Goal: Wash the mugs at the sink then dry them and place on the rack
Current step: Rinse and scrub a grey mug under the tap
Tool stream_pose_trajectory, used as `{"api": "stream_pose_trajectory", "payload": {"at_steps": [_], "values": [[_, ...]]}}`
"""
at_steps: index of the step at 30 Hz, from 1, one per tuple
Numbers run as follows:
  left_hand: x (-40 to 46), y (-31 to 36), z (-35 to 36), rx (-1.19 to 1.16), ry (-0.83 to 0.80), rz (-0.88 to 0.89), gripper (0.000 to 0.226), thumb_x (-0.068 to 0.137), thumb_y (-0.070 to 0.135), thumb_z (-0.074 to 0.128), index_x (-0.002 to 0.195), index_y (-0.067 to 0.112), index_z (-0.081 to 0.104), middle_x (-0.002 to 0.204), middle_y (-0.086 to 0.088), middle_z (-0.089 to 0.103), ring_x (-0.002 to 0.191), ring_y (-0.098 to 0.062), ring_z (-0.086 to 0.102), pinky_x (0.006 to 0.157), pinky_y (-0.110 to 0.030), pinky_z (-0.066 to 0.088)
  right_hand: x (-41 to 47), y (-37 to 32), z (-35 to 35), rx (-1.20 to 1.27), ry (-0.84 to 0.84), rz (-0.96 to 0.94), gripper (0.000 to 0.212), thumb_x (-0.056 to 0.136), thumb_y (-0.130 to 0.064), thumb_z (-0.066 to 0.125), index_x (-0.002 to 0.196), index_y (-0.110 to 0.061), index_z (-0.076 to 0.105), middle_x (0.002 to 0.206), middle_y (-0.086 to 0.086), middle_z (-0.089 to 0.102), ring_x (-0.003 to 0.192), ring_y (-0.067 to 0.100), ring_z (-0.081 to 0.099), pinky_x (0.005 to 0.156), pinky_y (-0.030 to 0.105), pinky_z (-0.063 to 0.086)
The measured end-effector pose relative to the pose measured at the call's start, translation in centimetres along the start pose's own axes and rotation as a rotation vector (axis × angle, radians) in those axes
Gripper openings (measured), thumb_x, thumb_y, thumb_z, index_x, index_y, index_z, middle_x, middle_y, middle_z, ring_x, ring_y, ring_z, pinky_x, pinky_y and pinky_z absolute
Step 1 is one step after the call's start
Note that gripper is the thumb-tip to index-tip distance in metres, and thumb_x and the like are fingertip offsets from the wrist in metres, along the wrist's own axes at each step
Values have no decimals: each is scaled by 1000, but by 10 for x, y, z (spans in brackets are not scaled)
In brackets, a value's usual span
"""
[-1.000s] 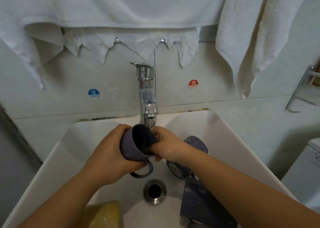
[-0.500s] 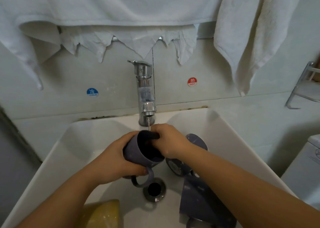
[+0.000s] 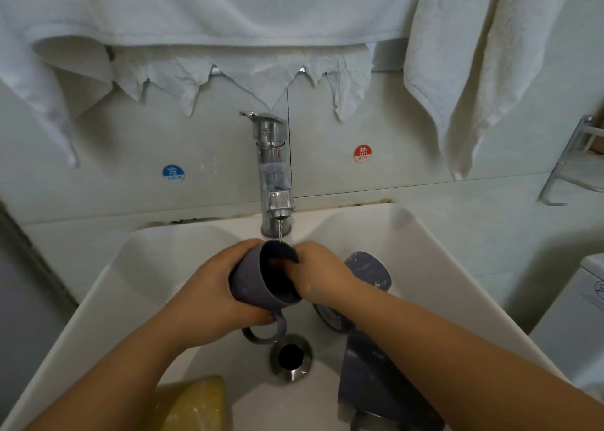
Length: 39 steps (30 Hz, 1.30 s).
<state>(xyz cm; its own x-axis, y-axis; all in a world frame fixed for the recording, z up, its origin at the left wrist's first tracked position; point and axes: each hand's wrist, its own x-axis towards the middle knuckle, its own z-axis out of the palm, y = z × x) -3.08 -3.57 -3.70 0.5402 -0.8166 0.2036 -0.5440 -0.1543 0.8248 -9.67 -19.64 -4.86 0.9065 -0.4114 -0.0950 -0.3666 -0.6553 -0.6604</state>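
**Purple mug turned further under the running tap**

Purple-grey, the mug (image 3: pixel 253 283) is held above the middle of the white sink (image 3: pixel 108 286), its body wrapped by the left hand (image 3: pixel 209 299) and its handle hanging toward the drain (image 3: pixel 290 357). Since a second ago its mouth has been tilted more toward the right hand (image 3: pixel 318 275), whose fingers are curled over the rim and into the cup. A thin stream from the faucet (image 3: pixel 273 172) is met at the far rim. Rinsing is judged under way; two more mugs (image 3: pixel 367 272) lie unwashed along the sink's right side.
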Motion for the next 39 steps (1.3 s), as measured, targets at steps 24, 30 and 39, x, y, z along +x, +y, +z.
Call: {"api": "stream_pose_trajectory", "payload": {"at_steps": [24,30,39], "values": [[-1,-6,1,212,190,174,81,51,27,94,113,54,49,112,37,52,109,11,48,82,-9,41,-25,-13,4,702,-330,278,23,91,-6,46,70,-15,46,62,1,39,51,8,27,52,21,20],[0,0,6,363,194,206,80,53,29,93,105,61,40,104,43,43,106,16,40,81,-5,34,-13,-10,6,206,-40,159,29,94,-15,49,66,-18,45,64,-2,45,54,10,41,50,19,36],[1,-5,2,241,219,173,81,51,26,94,113,51,47,108,37,53,103,20,46,73,-1,39,-26,-18,4,792,-195,339,20,93,-7,47,74,-13,50,55,2,45,49,11,36,49,21,29]]}}
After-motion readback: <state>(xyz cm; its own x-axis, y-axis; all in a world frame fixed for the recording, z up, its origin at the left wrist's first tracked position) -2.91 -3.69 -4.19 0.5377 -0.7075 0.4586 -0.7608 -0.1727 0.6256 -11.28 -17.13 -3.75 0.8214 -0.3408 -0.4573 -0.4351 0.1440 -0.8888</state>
